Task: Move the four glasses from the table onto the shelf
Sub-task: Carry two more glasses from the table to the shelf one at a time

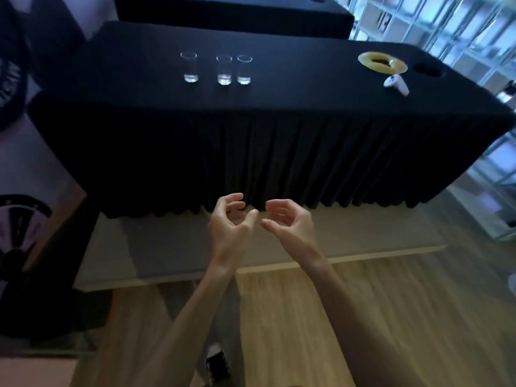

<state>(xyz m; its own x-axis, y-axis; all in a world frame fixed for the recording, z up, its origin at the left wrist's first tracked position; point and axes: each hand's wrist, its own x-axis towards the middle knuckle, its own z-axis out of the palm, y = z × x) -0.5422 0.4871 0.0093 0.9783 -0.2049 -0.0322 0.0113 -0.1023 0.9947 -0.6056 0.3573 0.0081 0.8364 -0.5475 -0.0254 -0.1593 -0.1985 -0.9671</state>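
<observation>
Three clear glasses stand upright on the black-draped table [139, 88]: a left glass [190, 67], a middle glass [224, 70] and a right glass [244, 69], the last two close together. My left hand [230, 219] and my right hand [284, 222] hover side by side below the table's front skirt, well short of the glasses. Both hands are empty, with fingers curled but apart. A white grid shelf [446, 26] rises at the right behind the table.
A yellow plate [375, 55] and a white controller [396, 84] lie on the table's right end, beside a round hole [427, 70]. A second black table [234, 12] stands behind. A pale mat [167, 247] lies on the wooden floor under the table.
</observation>
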